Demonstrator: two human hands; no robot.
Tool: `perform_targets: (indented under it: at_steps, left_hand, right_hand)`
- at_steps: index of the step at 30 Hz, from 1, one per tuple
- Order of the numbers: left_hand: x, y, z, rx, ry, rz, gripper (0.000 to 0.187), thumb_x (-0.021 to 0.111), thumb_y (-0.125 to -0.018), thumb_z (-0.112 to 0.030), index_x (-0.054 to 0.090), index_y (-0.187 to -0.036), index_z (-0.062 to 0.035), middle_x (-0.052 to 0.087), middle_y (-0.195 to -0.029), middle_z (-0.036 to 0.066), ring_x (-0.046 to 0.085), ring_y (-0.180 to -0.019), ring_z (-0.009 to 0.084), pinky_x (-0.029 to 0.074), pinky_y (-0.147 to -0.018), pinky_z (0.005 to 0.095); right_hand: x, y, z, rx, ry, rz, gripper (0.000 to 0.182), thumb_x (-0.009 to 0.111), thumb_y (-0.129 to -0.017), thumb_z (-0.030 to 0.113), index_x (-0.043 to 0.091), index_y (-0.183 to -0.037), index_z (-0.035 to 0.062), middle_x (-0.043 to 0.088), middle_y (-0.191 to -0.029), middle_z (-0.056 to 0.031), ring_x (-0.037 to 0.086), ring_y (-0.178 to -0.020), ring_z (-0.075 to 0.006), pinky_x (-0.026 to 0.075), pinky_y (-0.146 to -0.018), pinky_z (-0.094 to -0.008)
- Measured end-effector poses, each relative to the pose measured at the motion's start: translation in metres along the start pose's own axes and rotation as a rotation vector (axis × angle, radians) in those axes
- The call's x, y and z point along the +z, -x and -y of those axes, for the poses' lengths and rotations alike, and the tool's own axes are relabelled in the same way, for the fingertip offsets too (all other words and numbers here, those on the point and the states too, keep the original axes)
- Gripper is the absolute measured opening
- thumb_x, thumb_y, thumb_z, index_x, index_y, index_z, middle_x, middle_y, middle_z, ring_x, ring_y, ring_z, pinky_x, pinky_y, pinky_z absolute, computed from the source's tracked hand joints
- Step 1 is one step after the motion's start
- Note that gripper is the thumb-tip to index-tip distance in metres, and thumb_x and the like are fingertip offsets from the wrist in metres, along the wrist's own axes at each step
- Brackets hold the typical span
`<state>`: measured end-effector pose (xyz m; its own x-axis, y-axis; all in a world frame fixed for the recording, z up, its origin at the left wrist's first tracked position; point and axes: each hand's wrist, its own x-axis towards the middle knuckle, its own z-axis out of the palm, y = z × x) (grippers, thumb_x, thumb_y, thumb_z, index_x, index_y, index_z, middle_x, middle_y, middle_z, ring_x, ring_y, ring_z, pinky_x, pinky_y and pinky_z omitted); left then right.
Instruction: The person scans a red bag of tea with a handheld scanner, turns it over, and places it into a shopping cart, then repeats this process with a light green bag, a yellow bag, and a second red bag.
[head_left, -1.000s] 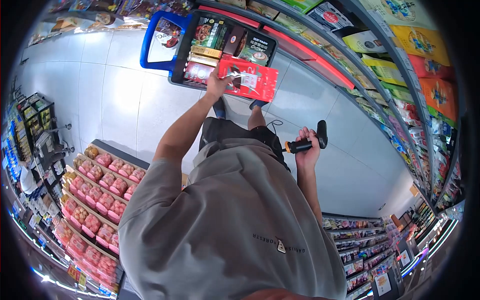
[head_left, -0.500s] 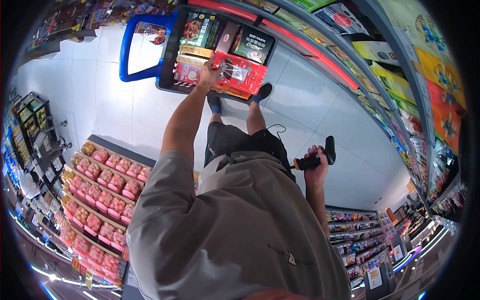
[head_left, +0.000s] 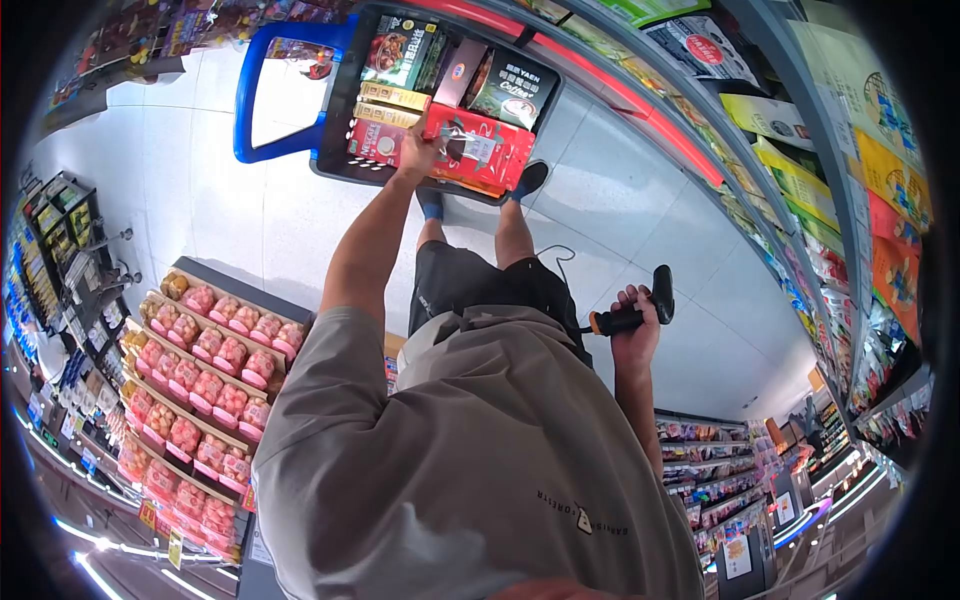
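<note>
My left hand (head_left: 418,152) is closed on the near-left edge of a red packet (head_left: 490,147) with a glossy front, lying over the near right part of a dark shopping basket (head_left: 330,165). Beside that hand in the basket are a pink-red Nescafé box (head_left: 374,142) and yellowish boxes (head_left: 392,97). Behind them stand a dark green box (head_left: 395,52), a brownish-pink box (head_left: 461,72) and a black coffee box (head_left: 515,90). Out to the right, away from the basket, my right hand (head_left: 633,330) wraps round the handle of a black barcode scanner (head_left: 662,295); a thin cable curls nearby.
The basket's blue handle (head_left: 246,100) sticks out left, and my feet (head_left: 532,178) are by its near side. Shelves of bagged goods (head_left: 790,185) curve along the right. Tiers of pink-packed goods (head_left: 205,345) stand at left. Pale tiles (head_left: 620,190) cover the floor.
The view has shifted slightly. The reflection on the red packet has changed, and the packet sits at a marginally different tilt in my left hand. My right hand keeps its hold on the scanner.
</note>
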<state>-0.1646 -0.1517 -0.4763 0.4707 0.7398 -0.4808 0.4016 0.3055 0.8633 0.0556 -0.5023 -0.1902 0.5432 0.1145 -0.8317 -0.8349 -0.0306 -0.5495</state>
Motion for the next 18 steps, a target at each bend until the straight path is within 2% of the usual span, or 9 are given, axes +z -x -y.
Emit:
perform_targets:
  at_steps: [2,4,5,8,12,14,15,17,18]
  left_hand:
    - [0.0,0.002,-0.002,-0.118,0.017,0.01,0.069,0.074,-0.075,-0.009,0.045,-0.138,-0.0074,0.064,-0.104,0.009,0.062,-0.09,0.0194,0.052,-0.08,0.0322]
    - [0.004,0.002,-0.006,0.138,-0.573,-0.138,0.068,0.075,-0.073,-0.011,0.048,-0.135,-0.0046,0.059,-0.114,0.016,0.062,-0.099,0.0299,0.051,-0.084,0.0383]
    - [0.006,0.003,-0.008,0.054,-0.543,-0.13,0.068,0.077,-0.072,-0.017,0.049,-0.133,-0.007,0.054,-0.12,0.018,0.057,-0.105,0.0357,0.048,-0.088,0.0448]
    - [0.019,0.011,-0.034,-0.035,-0.746,-0.221,0.065,0.077,-0.072,-0.019,0.052,-0.13,-0.0108,0.051,-0.125,0.014,0.054,-0.111,0.0316,0.045,-0.09,0.0478]
    - [0.028,0.016,-0.029,-0.004,-0.927,-0.261,0.061,0.076,-0.073,-0.019,0.051,-0.129,-0.014,0.048,-0.129,0.01,0.048,-0.118,0.0291,0.04,-0.093,0.0502]
    - [0.032,0.02,-0.024,0.216,-1.027,-0.248,0.059,0.073,-0.075,-0.019,0.05,-0.129,-0.0158,0.046,-0.132,0.007,0.045,-0.12,0.0287,0.038,-0.094,0.0518]
    - [0.034,0.021,-0.021,0.216,-1.028,-0.25,0.059,0.073,-0.075,-0.019,0.05,-0.129,-0.0158,0.046,-0.132,0.007,0.045,-0.12,0.0287,0.038,-0.094,0.0518]
    - [0.038,0.023,-0.014,0.279,-1.078,-0.004,0.059,0.067,-0.078,-0.018,0.046,-0.133,-0.0143,0.041,-0.139,0.01,0.038,-0.13,0.0294,0.039,-0.095,0.0542]
    - [0.039,0.025,-0.014,0.28,-1.079,-0.005,0.059,0.067,-0.078,-0.018,0.046,-0.133,-0.0143,0.041,-0.139,0.01,0.038,-0.13,0.0294,0.039,-0.095,0.0542]
  right_hand:
    - [0.0,0.001,-0.004,0.005,0.005,-0.009,0.023,0.063,-0.086,0.015,0.053,-0.105,0.0067,0.058,-0.099,-0.0063,0.056,-0.091,-0.0189,0.046,-0.077,-0.0339]
    - [-0.001,0.002,-0.007,0.01,0.008,-0.012,0.023,0.063,-0.086,0.015,0.053,-0.105,0.0067,0.058,-0.099,-0.0062,0.055,-0.09,-0.0188,0.046,-0.077,-0.034]
    - [-0.001,0.001,-0.008,0.019,0.005,-0.004,0.023,0.063,-0.086,0.015,0.054,-0.105,0.0068,0.058,-0.099,-0.0062,0.055,-0.091,-0.0188,0.046,-0.077,-0.034]
    - [0.001,0.001,-0.008,0.027,0.009,-0.005,0.023,0.062,-0.086,0.015,0.053,-0.106,0.0069,0.058,-0.099,-0.0062,0.055,-0.091,-0.0189,0.046,-0.076,-0.034]
    - [0.005,-0.002,-0.007,0.019,0.012,0.001,0.023,0.062,-0.086,0.014,0.053,-0.106,0.0069,0.058,-0.099,-0.0063,0.055,-0.091,-0.0189,0.046,-0.077,-0.0341]
    - [0.006,-0.002,-0.006,0.021,0.016,-0.003,0.023,0.062,-0.086,0.014,0.053,-0.106,0.007,0.057,-0.099,-0.0064,0.055,-0.091,-0.0189,0.046,-0.077,-0.0341]
    - [0.007,-0.002,-0.006,0.022,0.017,-0.006,0.023,0.062,-0.086,0.015,0.053,-0.106,0.007,0.057,-0.099,-0.0065,0.055,-0.091,-0.0189,0.046,-0.077,-0.0341]
    - [0.006,-0.003,-0.006,0.024,0.018,-0.007,0.023,0.061,-0.086,0.014,0.053,-0.106,0.007,0.057,-0.099,-0.0066,0.055,-0.091,-0.019,0.046,-0.077,-0.0339]
    - [0.006,-0.003,-0.007,0.025,0.019,-0.01,0.023,0.061,-0.087,0.014,0.053,-0.107,0.0071,0.057,-0.099,-0.0067,0.055,-0.091,-0.0191,0.046,-0.076,-0.0338]
